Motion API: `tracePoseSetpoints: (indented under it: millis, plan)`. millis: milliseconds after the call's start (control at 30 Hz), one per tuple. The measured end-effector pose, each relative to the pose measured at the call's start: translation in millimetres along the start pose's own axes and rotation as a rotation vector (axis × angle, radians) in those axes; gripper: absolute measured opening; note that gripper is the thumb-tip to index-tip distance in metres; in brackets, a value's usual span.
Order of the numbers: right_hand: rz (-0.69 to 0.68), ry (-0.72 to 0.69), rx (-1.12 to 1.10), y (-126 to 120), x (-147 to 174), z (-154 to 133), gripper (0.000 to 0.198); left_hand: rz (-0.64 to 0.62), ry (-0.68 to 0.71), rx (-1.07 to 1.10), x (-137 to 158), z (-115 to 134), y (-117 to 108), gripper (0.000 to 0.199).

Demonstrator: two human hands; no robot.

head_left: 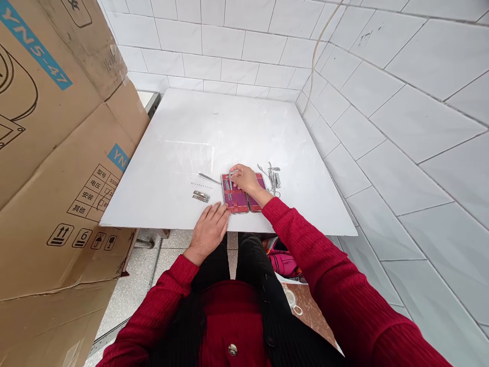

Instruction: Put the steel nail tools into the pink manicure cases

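An unfolded manicure case (240, 206) with a red and purple lining lies near the table's front edge. Slim metal tools (228, 186) sit under the loops of its left half. Over that half, my right hand (245, 178) is closed in a pinch on a slim metal manicure tool (232, 173); the fingers hide part of it. My left hand (210, 228) lies flat with fingers stretched out, its fingertips at the case's lower left corner. Left of the case are a nail file (209, 178) and a small patterned silver piece (200, 196).
Right of the case lie nail clippers (277, 179), small scissors (273, 192) and other metal tools. A white table (183, 122) holds everything. Large cardboard boxes (69, 168) stand along its left side; tiled walls (367, 127) border the back and right.
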State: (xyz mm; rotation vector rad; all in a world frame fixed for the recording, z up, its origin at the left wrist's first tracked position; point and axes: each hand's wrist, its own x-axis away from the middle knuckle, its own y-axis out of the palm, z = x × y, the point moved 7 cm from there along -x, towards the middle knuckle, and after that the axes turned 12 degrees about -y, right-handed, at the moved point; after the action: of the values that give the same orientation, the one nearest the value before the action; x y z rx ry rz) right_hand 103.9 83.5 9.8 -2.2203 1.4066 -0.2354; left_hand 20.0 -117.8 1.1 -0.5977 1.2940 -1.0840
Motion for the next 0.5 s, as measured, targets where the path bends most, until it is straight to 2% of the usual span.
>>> tracePoseSetpoints:
  millis: [267,500]
  plan:
    - [0.045,-0.089,0.224,-6.1,0.7,-4.6,0.024,-0.011,-0.012,0.024,-0.8,0.5,-0.2,0.040]
    - [0.026,-0.129,0.333,-6.2,6.2,-14.0,0.028,-0.006,-0.008,0.016,0.0,1.1,-1.3,0.039]
